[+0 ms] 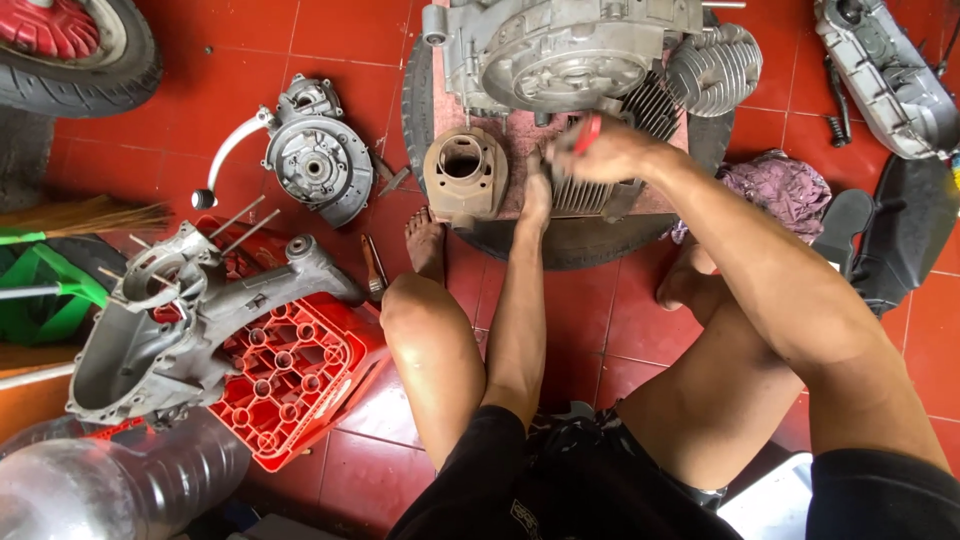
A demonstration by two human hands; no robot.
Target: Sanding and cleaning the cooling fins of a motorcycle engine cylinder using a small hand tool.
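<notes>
I sit on a red tiled floor facing a tyre (580, 240) that carries a board with engine parts. My right hand (610, 150) is closed around a red-handled tool (587, 132) above a finned cylinder head (585, 195). My left hand (537, 190) rests against the left side of that finned part, fingers pressed on it. A tan cylinder barrel (463, 175) stands just left of my left hand. A large grey engine case (570, 50) lies behind both hands, with a finned cylinder (712, 68) to its right.
An aluminium crankcase half (190, 320) lies on a red plastic crate (300, 375) at left. A round cover with a kick lever (315, 160) sits further back. A purple rag (780, 190), a black part (900, 235) and another grey casing (885, 75) are at right. A clear bottle (120, 480) is bottom left.
</notes>
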